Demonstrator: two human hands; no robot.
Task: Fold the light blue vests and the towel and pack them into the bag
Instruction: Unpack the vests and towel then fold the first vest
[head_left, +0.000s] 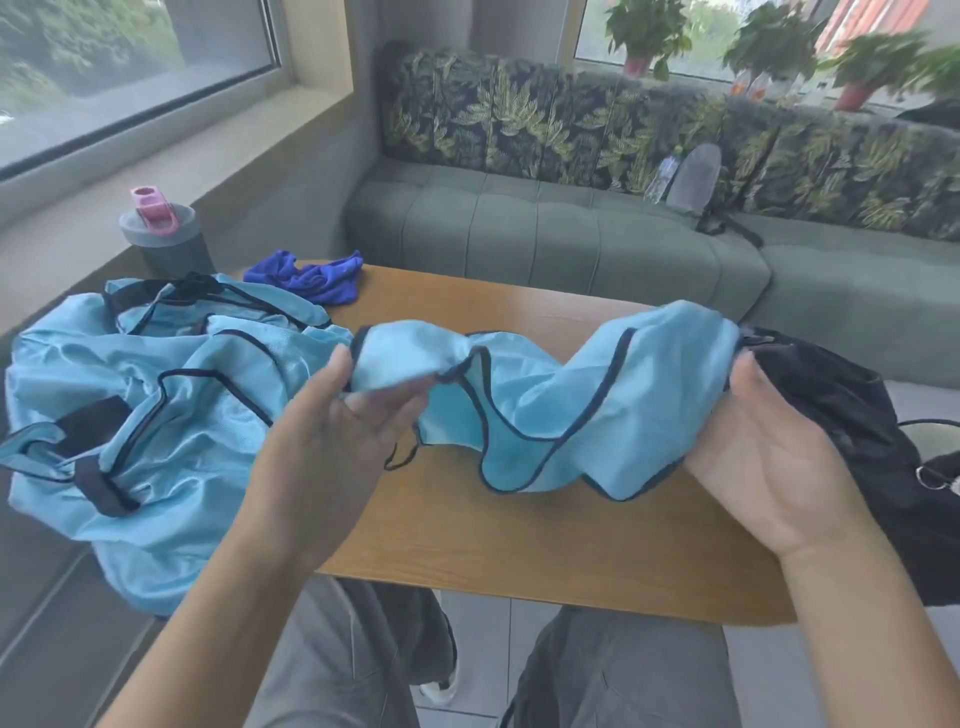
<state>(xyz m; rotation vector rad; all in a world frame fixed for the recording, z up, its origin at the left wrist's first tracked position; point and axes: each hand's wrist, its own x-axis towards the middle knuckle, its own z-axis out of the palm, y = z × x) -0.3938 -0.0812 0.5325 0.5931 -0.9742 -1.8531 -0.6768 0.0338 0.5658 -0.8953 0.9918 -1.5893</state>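
Two hands at mid-frame, stretching one light blue vest (545, 410) above the wooden table (545, 540). Left hand (332, 421) grasping the vest's left end, thumb on top and fingers curled beneath the cloth. Right hand (769, 457) at centre right, palm up, thumb pressed on the vest's right end, fingers hidden behind the fabric, so gripping it. Vest twisted and sagging between them, dark trim along its edges, lowest folds touching or just above the tabletop; cannot tell which. Heap of light blue vests (140, 415) at centre left, spilling over the table's left edge. Crumpled blue towel (311, 278) at the table's far edge, just beyond the heap. Black bag (857, 457) at the right edge, behind the right hand. Grey bottle with pink lid (163, 234) at upper left. Green sofa (519, 228) across the top.
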